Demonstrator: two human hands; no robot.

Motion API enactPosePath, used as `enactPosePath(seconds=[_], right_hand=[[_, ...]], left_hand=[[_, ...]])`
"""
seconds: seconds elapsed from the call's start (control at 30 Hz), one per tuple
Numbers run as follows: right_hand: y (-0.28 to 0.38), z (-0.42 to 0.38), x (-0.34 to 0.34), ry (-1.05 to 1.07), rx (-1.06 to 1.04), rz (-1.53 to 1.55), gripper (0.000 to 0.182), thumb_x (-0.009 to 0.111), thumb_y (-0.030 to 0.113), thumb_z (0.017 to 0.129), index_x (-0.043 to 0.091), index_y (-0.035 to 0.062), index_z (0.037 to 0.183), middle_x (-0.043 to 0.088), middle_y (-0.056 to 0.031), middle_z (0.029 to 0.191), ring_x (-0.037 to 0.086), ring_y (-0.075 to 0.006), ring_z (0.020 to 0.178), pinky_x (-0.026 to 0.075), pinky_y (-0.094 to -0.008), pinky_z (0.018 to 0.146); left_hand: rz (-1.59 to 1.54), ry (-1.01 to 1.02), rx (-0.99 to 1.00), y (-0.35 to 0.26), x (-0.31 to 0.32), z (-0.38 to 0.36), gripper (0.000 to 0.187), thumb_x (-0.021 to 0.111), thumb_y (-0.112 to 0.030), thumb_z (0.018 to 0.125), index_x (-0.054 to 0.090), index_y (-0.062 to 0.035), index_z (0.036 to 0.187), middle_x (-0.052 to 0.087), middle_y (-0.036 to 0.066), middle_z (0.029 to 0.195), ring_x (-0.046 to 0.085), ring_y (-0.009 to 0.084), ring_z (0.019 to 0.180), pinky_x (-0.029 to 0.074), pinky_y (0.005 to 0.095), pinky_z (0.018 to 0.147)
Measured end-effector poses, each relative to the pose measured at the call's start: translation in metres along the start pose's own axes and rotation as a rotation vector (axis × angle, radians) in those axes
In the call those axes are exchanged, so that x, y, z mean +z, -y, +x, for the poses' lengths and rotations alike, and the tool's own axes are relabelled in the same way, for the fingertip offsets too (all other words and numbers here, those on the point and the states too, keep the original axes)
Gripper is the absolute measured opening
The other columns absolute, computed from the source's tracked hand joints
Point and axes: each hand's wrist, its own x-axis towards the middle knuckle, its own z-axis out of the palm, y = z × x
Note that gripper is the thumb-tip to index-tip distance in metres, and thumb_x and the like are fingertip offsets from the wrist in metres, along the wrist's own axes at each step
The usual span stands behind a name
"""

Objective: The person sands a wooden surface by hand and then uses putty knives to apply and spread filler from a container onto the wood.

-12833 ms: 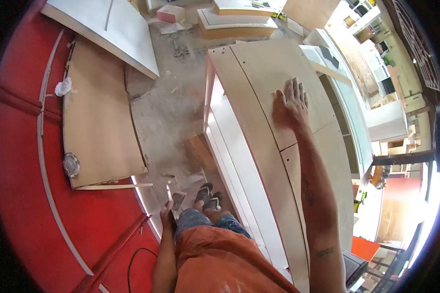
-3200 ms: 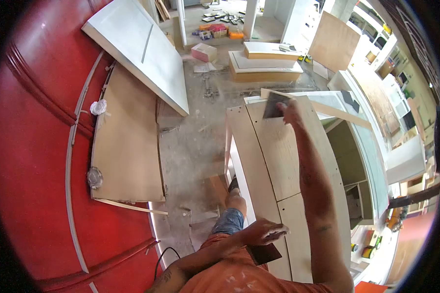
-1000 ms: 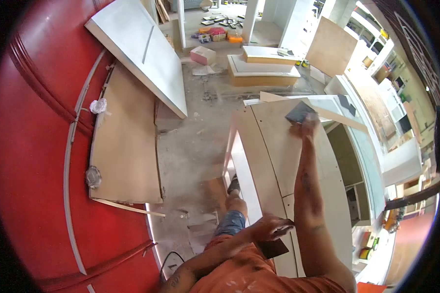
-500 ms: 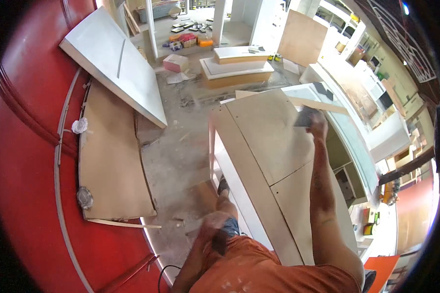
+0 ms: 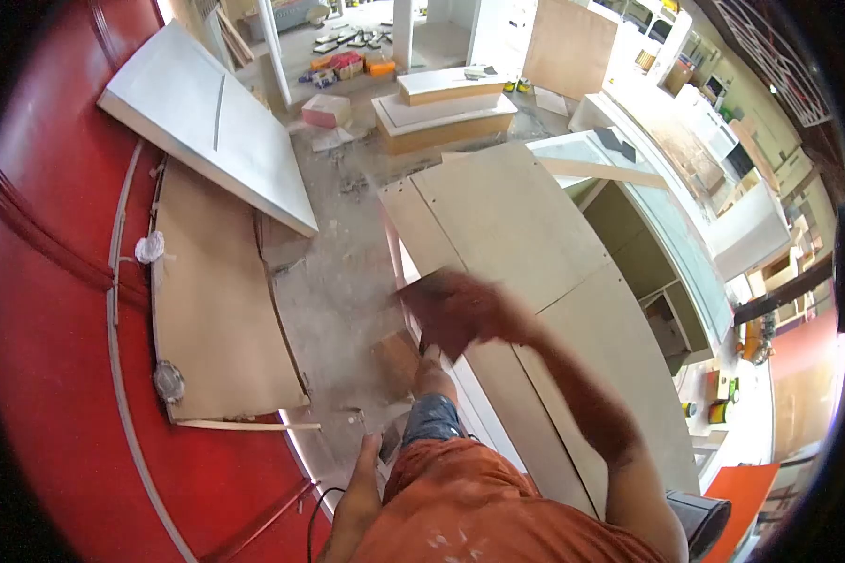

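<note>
A large beige panelled cabinet (image 5: 498,211) lies in front of me, with thin seams and small dark dots on its surface. My right hand (image 5: 465,305) is over its left edge, blurred by motion, and holds a dark reddish-brown sheet (image 5: 422,298) that looks like sandpaper. Low beside my left thigh is my left hand (image 5: 385,441), close to a small dark object; its fingers are too unclear to read.
On the left, a white panel (image 5: 221,122) and a brown board (image 5: 221,300) lean by a red wall (image 5: 56,328). Stepped white blocks (image 5: 446,113) and a pink box (image 5: 326,111) stand on the dusty floor ahead. A glass-topped counter (image 5: 681,244) runs along the right.
My right hand has swept from the cabinet's far right side to its left edge, bringing the sheet along. My left hand has dropped lower beside my thigh. The view has shifted slightly.
</note>
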Motion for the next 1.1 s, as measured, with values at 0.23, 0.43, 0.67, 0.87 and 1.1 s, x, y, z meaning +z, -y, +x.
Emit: enactPosePath(seconds=[0.23,0.43,0.67,0.87,1.1], right_hand=[[-0.078,-0.082,-0.176,-0.882,0.405,-0.148,0.030,0.056,0.023,0.093,0.059,0.0006,0.114,0.065,-0.0114,0.099,0.063,-0.0199,0.087,0.052,-0.0308,0.065],[-0.040,-0.029,-0.011,0.099,0.207,-0.458,0.040,0.057,0.014,0.095,0.049,0.0017,0.132,0.059,-0.0124,0.129,0.057,-0.0218,0.116,0.049,-0.0334,0.090],[-0.005,-0.054,-0.050,-0.127,0.552,0.058,0.031,0.058,0.015,0.096,0.052,0.0017,0.124,0.065,-0.0092,0.105,0.061,-0.0155,0.096,0.050,-0.0307,0.083],[-0.083,-0.157,-0.182,-1.036,0.525,-0.248,0.037,0.050,0.030,0.099,0.053,0.0013,0.122,0.060,-0.0089,0.111,0.058,-0.0178,0.099,0.049,-0.0328,0.088],[-0.126,-0.187,-0.176,-1.254,0.360,-0.039,0.050,0.045,0.039,0.101,0.046,0.0008,0.133,0.056,-0.0112,0.120,0.057,-0.0209,0.107,0.047,-0.0349,0.094]], left_hand=[[-0.380,-0.010,-0.328,0.076,-0.033,-0.068,0.057,0.049,-0.053,0.092,0.064,-0.0031,0.114,0.065,0.010,0.089,0.059,0.0263,0.070,0.050,0.0449,0.058],[-0.205,-0.146,-0.420,0.068,-0.024,-0.070,0.062,0.048,-0.062,0.090,0.066,-0.0037,0.104,0.057,0.009,0.077,0.054,0.0233,0.062,0.046,0.0425,0.050],[-0.062,-0.056,-0.252,-0.006,0.011,-0.034,0.079,0.052,-0.068,0.086,0.061,0.0013,0.123,0.066,0.014,0.102,0.064,0.0240,0.086,0.049,0.0329,0.078],[-0.343,-0.007,-0.352,-0.016,0.043,-0.029,0.078,0.050,-0.069,0.087,0.061,0.0006,0.122,0.066,0.011,0.100,0.063,0.0202,0.084,0.050,0.0325,0.075],[-0.603,-0.079,-0.462,0.015,0.054,-0.024,0.072,0.047,-0.070,0.088,0.057,-0.0091,0.126,0.059,0.005,0.081,0.051,0.0198,0.057,0.039,0.0334,0.048]])
